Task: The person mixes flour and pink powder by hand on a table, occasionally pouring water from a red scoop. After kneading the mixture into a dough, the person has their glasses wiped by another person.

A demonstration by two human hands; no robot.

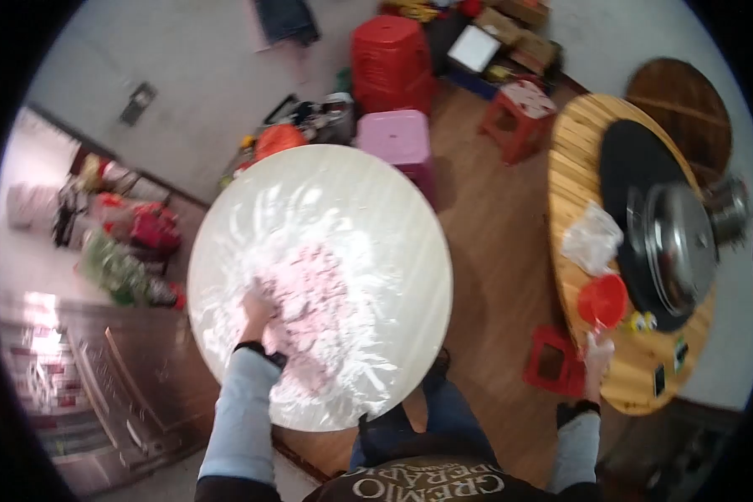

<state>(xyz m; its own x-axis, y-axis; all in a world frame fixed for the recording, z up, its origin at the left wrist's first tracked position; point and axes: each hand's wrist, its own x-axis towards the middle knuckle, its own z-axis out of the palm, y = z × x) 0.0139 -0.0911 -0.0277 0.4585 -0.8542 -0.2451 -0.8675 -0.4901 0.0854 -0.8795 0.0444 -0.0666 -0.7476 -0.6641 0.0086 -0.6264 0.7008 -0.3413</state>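
Left hand (pixel 256 306) rests on the pink patch (pixel 314 309) on the round white bench (pixel 226 251) - its fingers are blurred, so its grip cannot be told. The patch's material is unclear; its long axis runs away from the person, toward the bench centre. Right hand (pixel 598 350) is just beside the red bowl (pixel 603 299) on the wooden bench (pixel 573 159) - contact and grasp are indistinct. Beyond stands a pink stool (pixel 393 134).

Your left grip (pixel 255 305) smears into the pink patch (pixel 309 309) on the round white desk (pixel 393 217), so you cannot tell whether its fingers close on anything. Your right grip (pixel 598 350) is a pale blur just below the red bowl (pixel 604 299), and contact is unclear. The small items (pixel 669 356) near the rim of the wooden desk (pixel 573 167) are too tiny to name.
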